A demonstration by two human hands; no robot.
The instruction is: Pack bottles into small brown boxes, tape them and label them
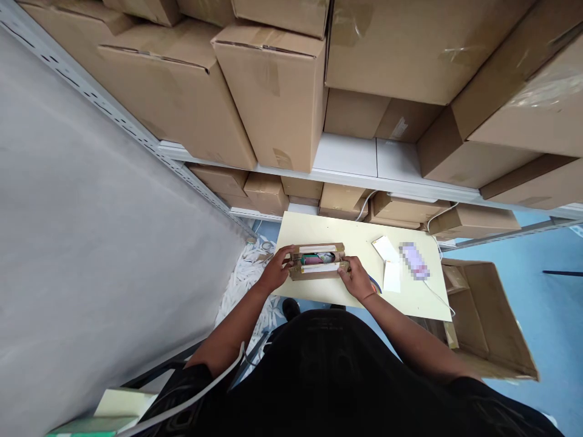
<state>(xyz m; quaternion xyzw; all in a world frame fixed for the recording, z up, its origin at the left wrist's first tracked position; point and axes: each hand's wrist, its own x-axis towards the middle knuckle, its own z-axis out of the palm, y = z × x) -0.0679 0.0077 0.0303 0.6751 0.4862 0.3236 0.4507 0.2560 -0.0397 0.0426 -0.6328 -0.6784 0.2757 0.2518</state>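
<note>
A small cardboard box [314, 274] lies on the cream table [310, 226], its top flaps spread apart. White strips run along both flaps. Through the opening shows something pink and green [317, 258], with a clear shiny part at its right; its kind I cannot make out. My left hand [274, 271] grips the box's left end, fingers closed around the edge. On the right end, my right hand [357, 279] pinches the corner of the box with thumb and fingers. A curved, dark blue and yellow edge [375, 285] pokes out beside my right wrist, the rest of it hidden.
White paper pieces [392, 276] and a pixelated purple object [414, 261] with a white cable lie on the table's right. Shelves of cardboard boxes [273, 91] stand ahead. A large open carton [492, 315] is at right; white scraps [241, 279] cover the floor at left.
</note>
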